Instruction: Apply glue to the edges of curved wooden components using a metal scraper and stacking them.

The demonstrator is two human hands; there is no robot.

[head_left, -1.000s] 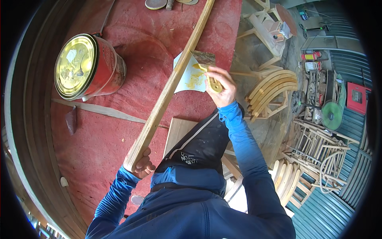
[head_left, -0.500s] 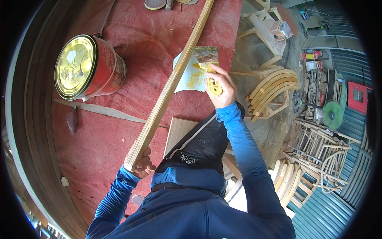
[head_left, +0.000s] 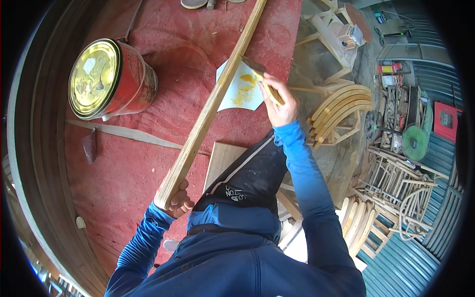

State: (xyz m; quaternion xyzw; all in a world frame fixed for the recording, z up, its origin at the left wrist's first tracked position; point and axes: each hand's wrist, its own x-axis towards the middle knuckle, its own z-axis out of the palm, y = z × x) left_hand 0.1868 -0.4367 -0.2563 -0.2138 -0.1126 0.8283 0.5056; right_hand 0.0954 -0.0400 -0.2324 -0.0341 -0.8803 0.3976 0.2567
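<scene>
My left hand (head_left: 176, 199) is wrapped round the near end of a long wooden strip (head_left: 208, 111), which slants up and away to the right. In my right hand (head_left: 281, 101) is a putty knife (head_left: 272, 94) with a yellow handle. Its blade is turned edge-on, with the tip at or very near the strip's right side; whether it touches is hard to tell. Behind the strip, on the red cloth, lies a white sheet (head_left: 253, 103) smeared with yellow-brown putty (head_left: 245, 90).
A red bucket (head_left: 136, 81) with a gold lid stands on the red-covered table (head_left: 118, 183) at left. Dark curved boards (head_left: 32, 148) border the left side. To the right are stacked curved wooden pieces (head_left: 341, 111), a wooden frame (head_left: 336, 39) and a green fan (head_left: 415, 142).
My right hand has turned the putty knife from flat to edge-on and brought its blade to the strip's side. The left hand keeps its grip, and the strip has barely moved.
</scene>
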